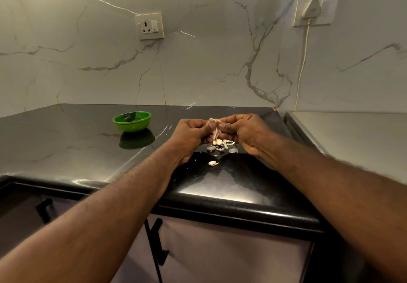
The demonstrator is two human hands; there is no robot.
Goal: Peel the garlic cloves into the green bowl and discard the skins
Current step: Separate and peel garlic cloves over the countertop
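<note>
Two hands pinch one garlic clove [215, 128] well right of the green bowl [132, 126], its long axis roughly upright, skin trailing down. Left hand [191, 135] sits nearer the green bowl than right hand [244, 133].

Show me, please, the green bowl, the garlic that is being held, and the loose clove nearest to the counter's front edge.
green bowl [132, 126]: head view, on its outer front wall.
held garlic [215, 131]: head view, on its hanging papery skin.
loose clove [212, 163]: head view, on its pale middle.
</note>
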